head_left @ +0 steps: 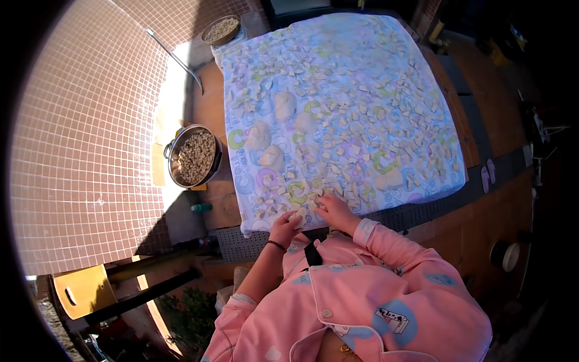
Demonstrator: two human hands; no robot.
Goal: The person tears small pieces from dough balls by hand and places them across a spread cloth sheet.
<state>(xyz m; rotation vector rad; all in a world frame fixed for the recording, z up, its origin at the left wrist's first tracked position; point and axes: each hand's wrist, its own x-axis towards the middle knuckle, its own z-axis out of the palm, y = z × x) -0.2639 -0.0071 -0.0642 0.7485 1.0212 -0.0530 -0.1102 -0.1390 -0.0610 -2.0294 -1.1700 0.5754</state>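
At the near edge of a low surface covered with a patterned blue-white cloth (pixel 246 208), both hands are close together. My left hand (pixel 283 229) is closed around a pale lump (pixel 299 219) that looks like dough or bread. Just to its right, my right hand (pixel 336 212) has its fingertips pinched together low over the cloth; what lies between them is too small to make out. Many torn pale pieces (pixel 344 166) are scattered over the cloth. Several bigger pale lumps (pixel 285 106) rest on its left half, and another lump (pixel 389 179) sits near the front right.
A metal pot (pixel 196 158) full of small tan pieces stands on the left, with a green bottle (pixel 201 207) below it. A round basket (pixel 221 30) with similar pieces is at the back left. A metal rod (pixel 175 59) leans on the tiled wall (pixel 90 145). Pink slippers (pixel 488 175) lie right.
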